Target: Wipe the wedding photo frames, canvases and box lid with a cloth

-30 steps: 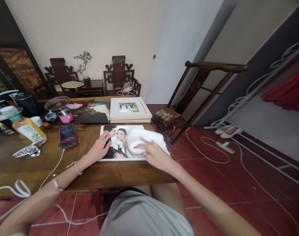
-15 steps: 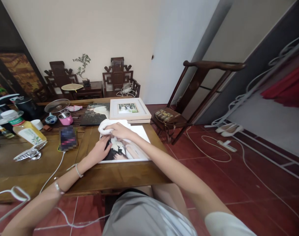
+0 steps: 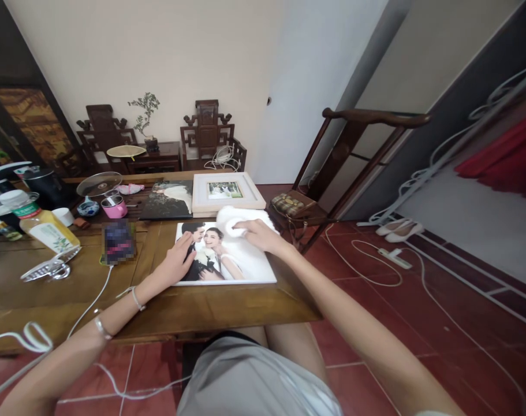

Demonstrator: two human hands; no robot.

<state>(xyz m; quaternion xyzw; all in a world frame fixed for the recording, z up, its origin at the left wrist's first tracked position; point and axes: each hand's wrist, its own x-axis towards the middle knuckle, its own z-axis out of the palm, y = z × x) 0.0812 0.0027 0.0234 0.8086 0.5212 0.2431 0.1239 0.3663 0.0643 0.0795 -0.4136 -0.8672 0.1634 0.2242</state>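
Note:
A large photo print of a couple lies flat on the wooden table in front of me. My left hand rests on its left part with fingers spread flat, holding it down. My right hand presses a crumpled white cloth against the print's far right corner, fingers closed over the cloth. Just beyond the print lie a white framed photo and a dark photo print.
On the table's left are a phone with a white cable, a bottle lying on its side, a pink cup, a small fan. A dark wooden chair stands right of the table. Cables and a power strip lie on the red tiles.
My right hand has swept the cloth from the print's near right side to its far left corner, then across to the far right corner. The left hand has stayed put.

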